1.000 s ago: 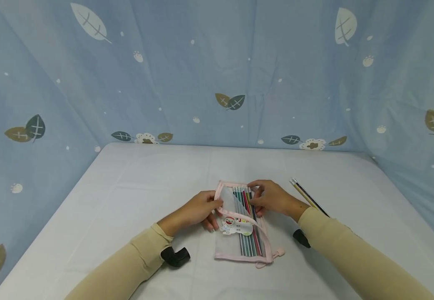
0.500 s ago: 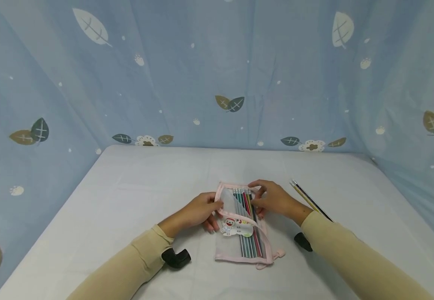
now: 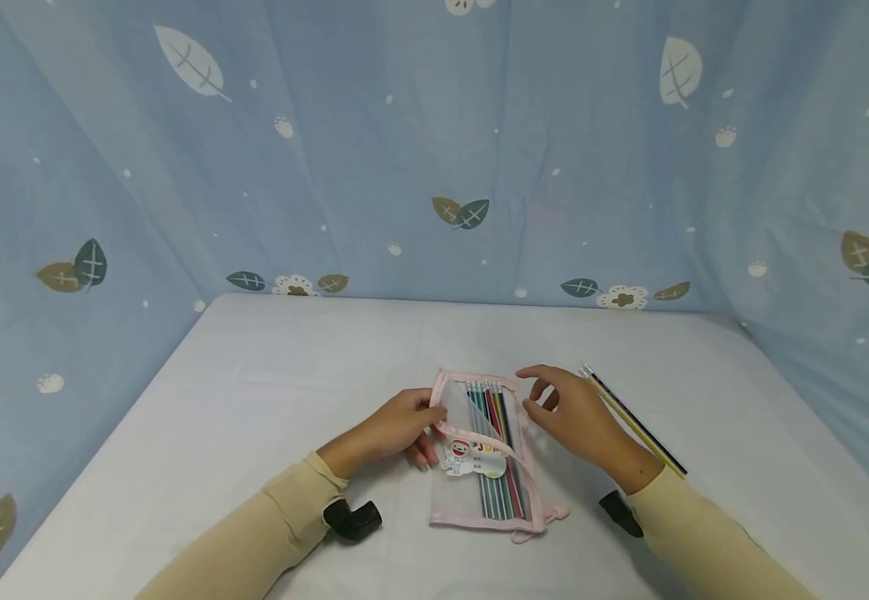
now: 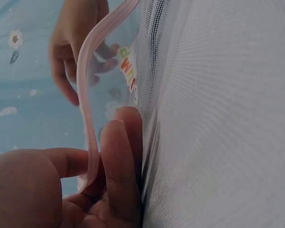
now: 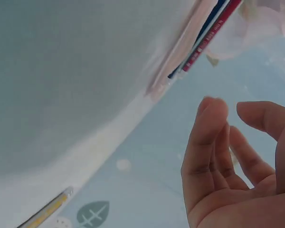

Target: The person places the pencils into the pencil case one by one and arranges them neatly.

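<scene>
A see-through mesh pencil case (image 3: pixel 452 502) with pink edging lies on the white table, its mouth spread apart at the upper left. Several pencils (image 3: pixel 496 493) in different colours lie side by side inside, along its right half. My left hand (image 3: pixel 397 429) pinches the pink edge (image 4: pixel 87 102) of the mouth between thumb and fingers, some fingers behind the mesh. Just right of the case, my right hand (image 3: pixel 580 421) holds nothing, thumb and fingertips apart and loosely bent. A cartoon label (image 3: pixel 473 458) is on the case's front.
Two loose pencils (image 3: pixel 632 421), one dark and one yellow, lie slantwise beyond the right wrist. A pink zip pull (image 3: pixel 556 514) sticks out at the case's lower right corner. Blue leaf-patterned cloth (image 3: pixel 374 150) hangs behind and at both sides of the white table (image 3: pixel 314 350).
My right hand has moved from the pencils' upper ends to the right, off the case, and its fingers have spread. The left hand keeps its pinch on the edge.
</scene>
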`<state>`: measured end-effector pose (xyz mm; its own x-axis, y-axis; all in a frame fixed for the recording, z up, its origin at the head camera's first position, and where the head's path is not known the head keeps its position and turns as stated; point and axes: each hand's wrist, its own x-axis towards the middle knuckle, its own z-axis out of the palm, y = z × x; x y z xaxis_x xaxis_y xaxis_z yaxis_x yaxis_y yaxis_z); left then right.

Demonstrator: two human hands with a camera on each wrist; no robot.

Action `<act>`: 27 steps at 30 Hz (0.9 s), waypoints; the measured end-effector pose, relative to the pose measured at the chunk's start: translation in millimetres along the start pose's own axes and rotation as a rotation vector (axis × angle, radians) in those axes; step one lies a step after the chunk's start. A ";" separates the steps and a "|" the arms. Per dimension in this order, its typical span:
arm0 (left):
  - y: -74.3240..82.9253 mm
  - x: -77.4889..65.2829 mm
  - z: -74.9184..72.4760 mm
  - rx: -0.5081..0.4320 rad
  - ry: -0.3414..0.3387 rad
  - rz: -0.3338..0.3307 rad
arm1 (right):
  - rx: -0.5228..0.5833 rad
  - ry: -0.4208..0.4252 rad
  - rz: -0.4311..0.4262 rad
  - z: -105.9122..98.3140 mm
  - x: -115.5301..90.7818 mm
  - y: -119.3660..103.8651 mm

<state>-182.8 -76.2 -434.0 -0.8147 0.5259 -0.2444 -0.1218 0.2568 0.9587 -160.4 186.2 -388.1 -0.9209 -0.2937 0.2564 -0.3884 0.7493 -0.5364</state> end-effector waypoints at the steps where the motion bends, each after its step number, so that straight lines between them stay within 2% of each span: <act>1: -0.2 0.2 0.0 -0.002 -0.001 0.002 | -0.033 0.024 -0.017 -1.0 -1.9 0.6; 12: -2.6 2.2 0.0 -0.012 0.001 0.006 | -0.106 0.163 -0.148 -11.7 -12.9 13.0; 19: -3.4 0.2 -0.2 0.002 0.010 0.008 | -0.119 0.183 -0.154 -15.4 -16.3 20.7; 27: 1.0 -0.5 0.4 0.014 0.003 0.017 | -0.264 0.200 -0.178 -25.1 -15.1 36.4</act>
<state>-182.3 -75.8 -432.9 -0.8183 0.5280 -0.2272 -0.0997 0.2590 0.9607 -159.8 232.8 -391.3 -0.8049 -0.3311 0.4925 -0.4955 0.8317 -0.2507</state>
